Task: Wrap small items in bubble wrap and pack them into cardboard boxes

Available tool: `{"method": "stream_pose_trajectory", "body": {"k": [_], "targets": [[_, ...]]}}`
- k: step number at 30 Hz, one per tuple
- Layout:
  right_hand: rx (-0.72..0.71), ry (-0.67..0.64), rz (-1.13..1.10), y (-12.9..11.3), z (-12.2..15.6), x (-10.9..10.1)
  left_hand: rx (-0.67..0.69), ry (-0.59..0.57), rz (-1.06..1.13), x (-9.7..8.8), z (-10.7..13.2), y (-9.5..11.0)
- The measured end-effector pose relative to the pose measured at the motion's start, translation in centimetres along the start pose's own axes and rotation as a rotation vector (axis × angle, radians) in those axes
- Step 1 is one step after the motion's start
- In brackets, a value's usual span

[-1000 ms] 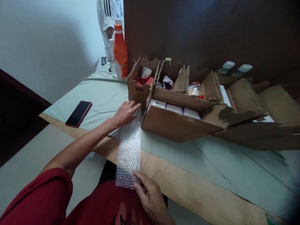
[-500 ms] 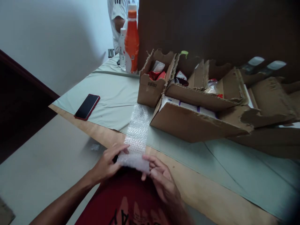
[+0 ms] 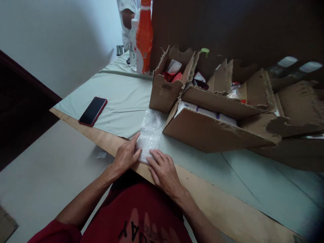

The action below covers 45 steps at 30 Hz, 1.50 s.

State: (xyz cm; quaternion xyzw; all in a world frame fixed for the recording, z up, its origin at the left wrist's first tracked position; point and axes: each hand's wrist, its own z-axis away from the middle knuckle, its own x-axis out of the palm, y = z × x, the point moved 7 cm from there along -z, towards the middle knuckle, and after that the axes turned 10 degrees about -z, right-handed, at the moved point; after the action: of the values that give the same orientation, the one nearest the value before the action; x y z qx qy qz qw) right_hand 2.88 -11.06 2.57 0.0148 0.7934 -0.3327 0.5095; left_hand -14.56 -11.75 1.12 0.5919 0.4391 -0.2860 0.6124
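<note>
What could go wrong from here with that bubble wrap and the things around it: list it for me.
The bubble wrap might slip or lift if the left hand and right hand ease off its near end.
Its far end lies close by the cardboard boxes, so it could catch there.
The phone lies near the table's edge; a stray arm might knock it off.

Makeshift indoor workroom, seemingly: cloth-covered wooden table, cut-down cardboard boxes, bubble wrap, drink bottles.
</note>
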Motion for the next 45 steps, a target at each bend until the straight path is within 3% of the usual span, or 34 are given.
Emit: {"method": "stream_pose_trajectory", "body": {"k": [4,6,8,12,16,21,24,27,30,35,40,43,45], "targets": [[-0.026,0.038,-0.061,0.2,-0.5,-0.1,0.240,0.170,0.019,-2.4,2.1,1.5],[0.034,0.045,-0.167,0.4,-0.5,-0.6,0.376,0.154,0.041,-3.0,3.5,2.2],[0.133,0.033,-0.270,0.7,-0.6,-0.8,0.423,0.112,0.080,-3.0,4.4,2.5],[0.245,0.095,-0.339,1.3,-0.5,-1.7,0.244,0.065,0.145,-1.9,3.6,1.3],[0.129,0.289,-0.119,0.5,0.6,-3.4,0.153,0.051,0.141,-0.7,2.0,0.7],[0.003,0.045,-0.021,-0.1,0.2,-1.0,0.132,0.135,0.005,-0.6,1.8,0.6],[0.010,0.006,-0.031,0.4,-0.6,-0.3,0.207,0.193,-0.012,-1.5,2.9,1.0],[0.076,-0.001,-0.168,0.8,-0.8,-0.6,0.330,0.130,0.074,-2.1,4.0,1.7],[0.177,-0.035,-0.288,1.2,-0.3,-1.0,0.323,0.071,0.142,-2.4,4.2,1.7],[0.165,0.134,-0.088,0.9,0.2,-2.7,0.231,0.074,0.057,-1.3,2.1,1.2],[0.033,0.018,0.022,0.3,-0.8,-1.1,0.144,0.151,-0.025,-0.7,0.5,0.8],[0.071,0.086,-0.042,1.5,-1.4,-0.9,0.003,0.227,0.150,-2.0,1.6,-0.3],[0.151,0.183,-0.158,2.6,-1.5,-1.4,-0.178,0.182,0.387,-2.1,3.0,-1.5]]}}
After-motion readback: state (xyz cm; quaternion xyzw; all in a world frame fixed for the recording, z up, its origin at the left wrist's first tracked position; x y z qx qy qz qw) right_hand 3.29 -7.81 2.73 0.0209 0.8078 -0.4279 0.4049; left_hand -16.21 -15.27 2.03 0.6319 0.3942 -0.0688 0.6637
